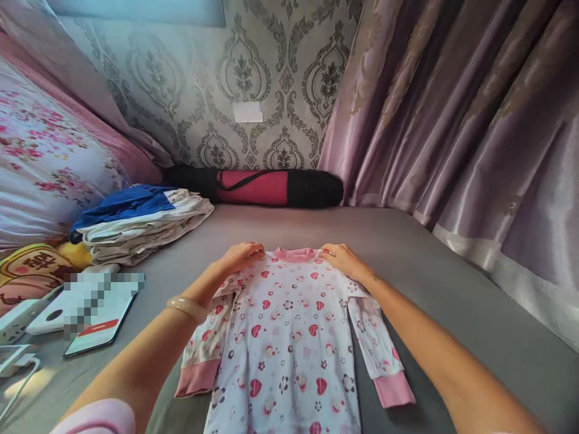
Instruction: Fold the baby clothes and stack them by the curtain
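A child's long-sleeved shirt, white with red hearts and small flowers, lies flat with its pink collar pointing away from me. My left hand holds the left shoulder beside the collar, fingers closed on the cloth. On the opposite shoulder, my right hand pinches the fabric close to the neckline. Both sleeves angle down and outward, ending in pink cuffs. The lower hem runs out of view at the bottom. A pale bangle circles my left wrist.
Folded clothes are stacked at left, near a floral pillow. A phone, white device and power strip lie on the grey bed sheet. A black-and-red bag rests along the wall; curtains hang right.
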Demonstrator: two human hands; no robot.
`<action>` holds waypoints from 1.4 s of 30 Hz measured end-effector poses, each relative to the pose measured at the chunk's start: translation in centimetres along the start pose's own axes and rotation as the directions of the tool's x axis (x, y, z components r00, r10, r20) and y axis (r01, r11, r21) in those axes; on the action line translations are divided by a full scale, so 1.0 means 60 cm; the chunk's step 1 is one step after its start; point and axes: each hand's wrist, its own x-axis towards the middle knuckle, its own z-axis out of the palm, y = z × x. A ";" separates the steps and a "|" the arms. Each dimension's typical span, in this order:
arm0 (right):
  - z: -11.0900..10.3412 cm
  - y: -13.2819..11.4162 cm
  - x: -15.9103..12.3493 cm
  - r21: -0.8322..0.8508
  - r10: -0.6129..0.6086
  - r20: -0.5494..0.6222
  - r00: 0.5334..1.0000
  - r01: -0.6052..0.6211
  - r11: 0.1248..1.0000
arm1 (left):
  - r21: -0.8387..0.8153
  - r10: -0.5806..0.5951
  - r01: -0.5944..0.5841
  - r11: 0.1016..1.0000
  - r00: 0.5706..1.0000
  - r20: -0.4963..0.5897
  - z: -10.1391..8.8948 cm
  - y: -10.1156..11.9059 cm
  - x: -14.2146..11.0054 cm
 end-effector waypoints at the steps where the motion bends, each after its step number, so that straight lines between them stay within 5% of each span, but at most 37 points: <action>1: 0.013 0.009 0.009 -0.019 0.015 0.018 1.000 -0.014 1.000 | 0.007 -0.009 0.009 1.000 1.000 0.015 0.014 -0.006 0.009; 5: 0.031 0.031 0.042 -0.061 0.028 0.045 0.999 -0.025 0.998 | 0.036 -0.031 0.031 0.999 0.999 0.025 0.035 -0.026 0.042; 21: 0.048 0.058 0.184 -0.157 0.028 -0.051 0.998 -0.036 0.987 | 0.136 -0.265 0.274 0.952 0.961 -0.086 0.036 -0.094 0.168; 32: 0.086 0.033 0.228 -0.079 0.003 -0.034 0.999 -0.006 0.997 | 0.021 -0.122 0.126 0.992 0.980 -0.158 0.087 -0.092 0.224; 39: 0.109 0.025 0.221 -0.168 0.009 -0.210 0.978 -0.045 0.985 | 0.064 -0.104 0.131 0.989 0.942 -0.320 0.101 -0.083 0.229; 42: 0.118 0.029 0.228 -0.161 0.023 -0.212 0.977 -0.059 0.985 | 0.114 -0.089 0.129 0.985 0.948 -0.304 0.103 -0.081 0.225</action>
